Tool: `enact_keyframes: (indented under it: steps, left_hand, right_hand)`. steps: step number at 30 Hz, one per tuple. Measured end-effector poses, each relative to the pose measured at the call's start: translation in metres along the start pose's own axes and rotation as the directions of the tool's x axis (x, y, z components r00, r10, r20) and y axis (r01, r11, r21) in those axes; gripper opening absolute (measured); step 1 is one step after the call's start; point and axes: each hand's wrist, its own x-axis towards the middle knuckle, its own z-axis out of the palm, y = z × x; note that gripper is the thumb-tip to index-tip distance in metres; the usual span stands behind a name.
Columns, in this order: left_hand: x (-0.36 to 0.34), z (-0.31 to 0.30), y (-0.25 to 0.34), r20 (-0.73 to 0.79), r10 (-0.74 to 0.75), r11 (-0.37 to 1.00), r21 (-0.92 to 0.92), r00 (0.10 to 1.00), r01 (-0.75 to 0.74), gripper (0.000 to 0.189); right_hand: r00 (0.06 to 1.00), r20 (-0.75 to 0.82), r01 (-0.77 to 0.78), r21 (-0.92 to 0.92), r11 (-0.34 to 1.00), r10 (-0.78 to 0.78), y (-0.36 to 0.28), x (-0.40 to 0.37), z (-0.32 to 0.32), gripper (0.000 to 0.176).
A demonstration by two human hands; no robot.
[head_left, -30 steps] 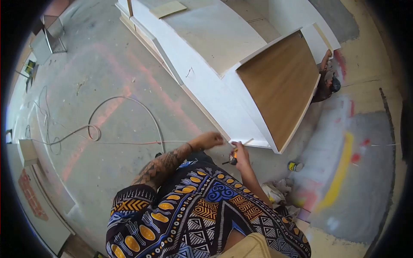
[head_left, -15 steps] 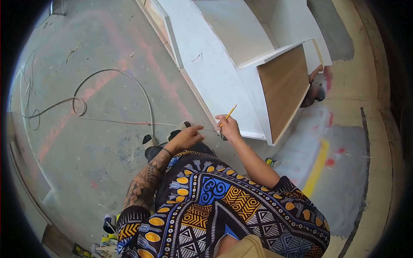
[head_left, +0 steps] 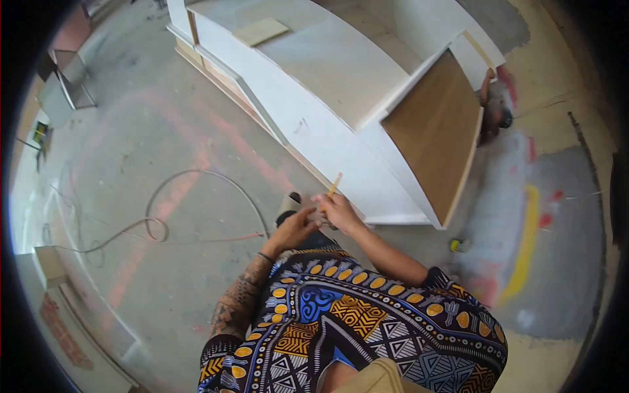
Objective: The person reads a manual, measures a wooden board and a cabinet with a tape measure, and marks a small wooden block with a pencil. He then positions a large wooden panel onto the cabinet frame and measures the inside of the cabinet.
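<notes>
Left hand [head_left: 295, 230] has moved nearer right hand [head_left: 339, 213] by the cabinet [head_left: 321, 154] edge; right grips pencil [head_left: 337, 183], light, stiff, best held mid-shaft; left's grip, can't tell

Side panel [head_left: 357, 173]: white, smooth, matt.
End panel [head_left: 436, 131]: brown wood, visible grain, smooth.
Loose board [head_left: 261, 31]: pale, wood-like, matt.
Floor [head_left: 190, 144]: concrete-like, matt, paint-stained.
Shirt [head_left: 393, 314]: printed cloth.
Pencil [head_left: 336, 183]: yellow finish.
</notes>
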Motion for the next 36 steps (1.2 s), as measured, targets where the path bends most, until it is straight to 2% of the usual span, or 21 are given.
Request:
enact_keyframes:
  steps: [2,3,6,8,10,12,13,15,17,21,23,25,26,27,28,29,30,31,33,34,36]
  left_hand:
    - [0.014,-0.017,-0.003,-0.017,-0.082,0.996,0.025,0.997,0.082,0.060]
    - [0.026,-0.024,-0.017,-0.019,-0.122,0.992,0.037,0.992,0.123,0.060]
    - [0.056,-0.062,-0.006,-0.041,-0.280,0.954,0.097,0.959,0.283,0.057]
    - [0.077,-0.087,0.009,-0.065,-0.366,0.930,0.019,0.928,0.368,0.055]
    - [0.105,-0.113,0.014,-0.080,-0.414,0.909,0.012,0.907,0.416,0.053]
    - [0.136,-0.138,0.013,-0.093,-0.514,0.854,-0.152,0.853,0.498,0.049]
    - [0.151,-0.150,0.014,-0.095,-0.517,0.853,-0.134,0.850,0.504,0.049]
    - [0.182,-0.177,0.013,-0.144,-0.544,0.819,-0.305,0.827,0.485,0.044]
    - [0.210,-0.204,0.015,-0.164,-0.524,0.824,-0.346,0.836,0.448,0.042]
    - [0.283,-0.272,0.033,-0.195,-0.500,0.771,-0.543,0.844,0.332,0.035]
    - [0.335,-0.327,0.013,-0.250,-0.484,0.745,-0.620,0.839,0.246,0.035]
    - [0.390,-0.388,0.000,-0.313,-0.499,0.667,-0.734,0.808,0.128,0.045]
    - [0.417,-0.413,0.004,-0.385,-0.535,0.666,-0.740,0.752,0.095,0.050]
    - [0.448,-0.446,-0.012,-0.428,-0.506,0.681,-0.731,0.749,0.042,0.065]
    - [0.477,-0.467,-0.008,-0.502,-0.558,0.685,-0.728,0.661,0.026,0.083]
    - [0.489,-0.480,0.008,-0.504,-0.527,0.724,-0.688,0.684,0.052,0.094]
    - [0.504,-0.492,0.014,-0.538,-0.518,0.772,-0.630,0.665,0.091,0.095]
    - [0.520,-0.497,0.022,-0.594,-0.551,0.778,-0.619,0.586,0.104,0.082]
    - [0.543,-0.515,0.022,-0.557,-0.533,0.773,-0.626,0.636,0.099,0.063]
    - [0.552,-0.515,0.026,-0.547,-0.525,0.779,-0.617,0.652,0.110,0.063]
    - [0.562,-0.515,0.029,-0.598,-0.597,0.781,-0.585,0.535,0.217,0.050]
  right_hand:
    - [0.997,-0.063,0.043,-0.106,0.993,-0.050,0.033,0.040,-0.023,0.036]
    - [0.992,-0.107,0.046,-0.241,0.969,-0.074,0.048,0.059,-0.039,0.039]
    - [0.976,-0.195,-0.022,-0.523,0.852,-0.094,0.095,0.106,-0.088,0.048]
    - [0.960,-0.280,-0.167,-0.489,0.856,0.027,0.112,0.117,-0.111,0.051]
    - [0.962,-0.249,-0.227,-0.506,0.832,0.111,0.152,0.133,-0.134,0.048]
    - [0.961,-0.163,-0.277,-0.491,0.826,0.225,0.148,0.128,-0.150,0.042]
    - [0.953,-0.185,-0.299,-0.463,0.835,0.239,0.164,0.130,-0.154,0.038]
    - [0.944,-0.210,-0.324,-0.422,0.847,0.256,0.174,0.130,-0.152,0.034]
    - [0.855,-0.167,-0.516,-0.190,0.835,0.491,0.159,0.121,-0.153,0.030]
    - [0.784,-0.230,-0.583,0.047,0.811,0.577,0.164,0.115,-0.135,0.028]
    - [0.785,-0.226,-0.563,0.130,0.816,0.577,0.202,0.114,-0.117,0.028]
    - [0.724,-0.312,-0.548,0.280,0.788,0.615,0.186,0.095,-0.099,0.030]
    - [0.682,-0.369,-0.517,0.368,0.773,0.631,0.176,0.089,-0.093,0.032]
    - [0.658,-0.394,-0.505,0.401,0.764,0.642,0.168,0.081,-0.084,0.032]
    - [0.608,-0.444,-0.448,0.493,0.746,0.659,0.165,0.070,-0.071,0.033]
    - [0.556,-0.484,-0.382,0.573,0.725,0.676,0.164,0.058,-0.055,0.033]
    - [0.512,-0.502,-0.369,0.605,0.706,0.697,0.160,0.044,-0.041,0.032]
    - [0.471,-0.513,-0.354,0.636,0.686,0.718,0.159,0.031,-0.025,0.031]
    - [0.390,-0.504,-0.389,0.668,0.634,0.771,0.181,0.006,0.011,0.034]
    - [0.378,-0.502,-0.376,0.685,0.625,0.778,0.180,-0.005,0.028,0.034]
    - [0.263,-0.495,-0.264,0.789,0.556,0.828,0.177,-0.033,0.064,0.031]
